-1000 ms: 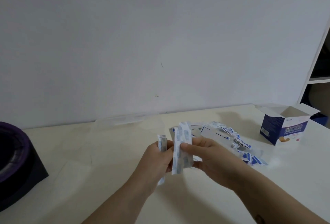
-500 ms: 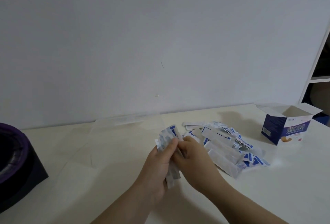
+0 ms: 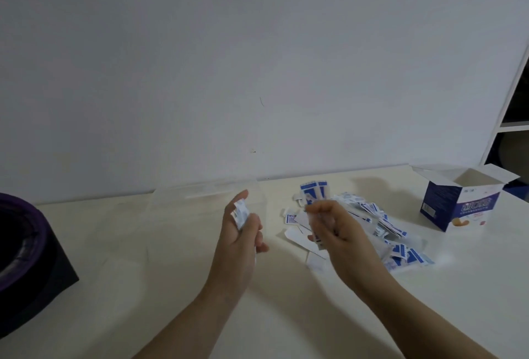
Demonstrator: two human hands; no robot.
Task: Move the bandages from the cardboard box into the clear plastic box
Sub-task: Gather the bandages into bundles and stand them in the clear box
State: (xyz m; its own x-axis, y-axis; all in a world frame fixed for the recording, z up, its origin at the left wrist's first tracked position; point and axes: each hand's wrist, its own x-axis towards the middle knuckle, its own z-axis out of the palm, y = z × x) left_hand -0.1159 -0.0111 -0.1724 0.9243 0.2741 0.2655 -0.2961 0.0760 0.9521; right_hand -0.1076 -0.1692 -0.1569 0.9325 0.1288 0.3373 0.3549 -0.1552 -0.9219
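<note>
A heap of blue-and-white wrapped bandages (image 3: 383, 232) lies on the white table, right of centre. The open blue-and-white cardboard box (image 3: 458, 201) stands upright at the far right. The clear plastic box (image 3: 200, 215) stands left of centre, hard to make out. My left hand (image 3: 240, 232) holds a small stack of bandages (image 3: 240, 212) just in front of the clear box's right side. My right hand (image 3: 335, 227) pinches a few bandages (image 3: 315, 195) above the heap's left edge.
A dark purple round object on a black base (image 3: 28, 258) sits at the left edge of the table (image 3: 171, 301). A white shelf frame (image 3: 509, 118) stands at the far right, behind the cardboard box. The wall runs along the table's back edge.
My hands were together on one stack; they have now parted. The left hand went left towards the clear box with some bandages, the right moved right with others.
</note>
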